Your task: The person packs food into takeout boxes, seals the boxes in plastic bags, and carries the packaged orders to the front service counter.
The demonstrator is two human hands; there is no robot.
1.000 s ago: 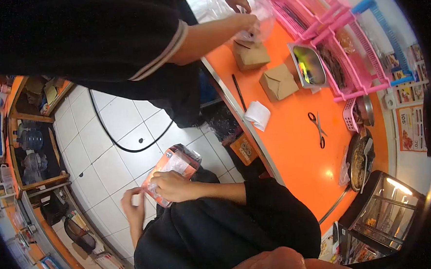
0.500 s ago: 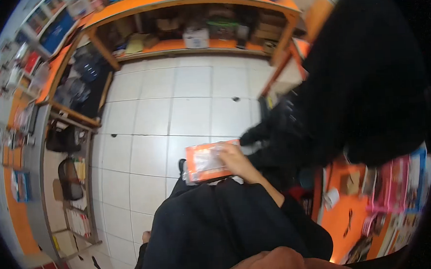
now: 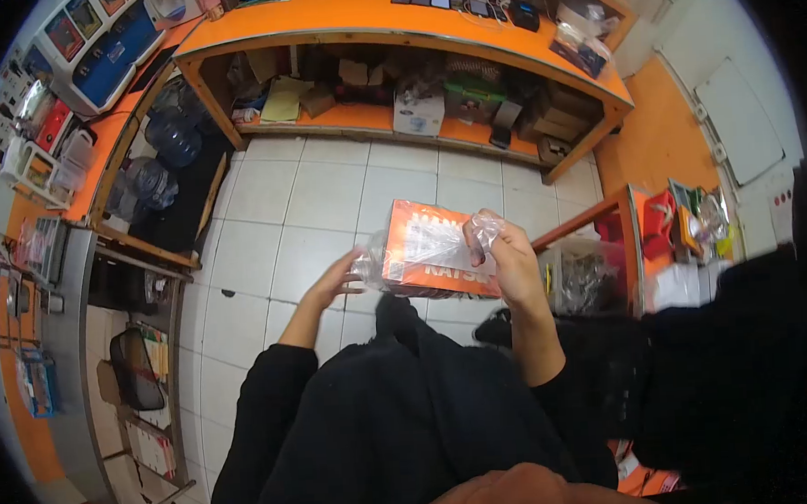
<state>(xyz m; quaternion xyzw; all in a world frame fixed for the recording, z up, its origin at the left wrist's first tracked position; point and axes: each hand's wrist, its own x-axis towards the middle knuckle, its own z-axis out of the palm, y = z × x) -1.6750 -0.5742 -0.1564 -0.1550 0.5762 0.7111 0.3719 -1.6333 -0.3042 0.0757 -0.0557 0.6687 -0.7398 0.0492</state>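
Note:
An orange printed box (image 3: 431,251) in a clear plastic bag hangs in front of my body, above the tiled floor. My right hand (image 3: 502,247) is closed on gathered clear plastic at the box's right end. Near the left end, my left hand (image 3: 332,279) has its fingers apart beside the loose plastic (image 3: 367,261). Whether those fingertips touch the plastic is hard to tell.
An orange counter (image 3: 318,19) with a stocked shelf below runs across the back. On the left stand shelves with large bottles (image 3: 174,136) and a metal-edged counter (image 3: 81,360). A person in black (image 3: 720,372) is close on the right.
The view has turned away from the orange table with scissors. The bagged box is now raised between my hands, and my left hand has come back into view beside it.

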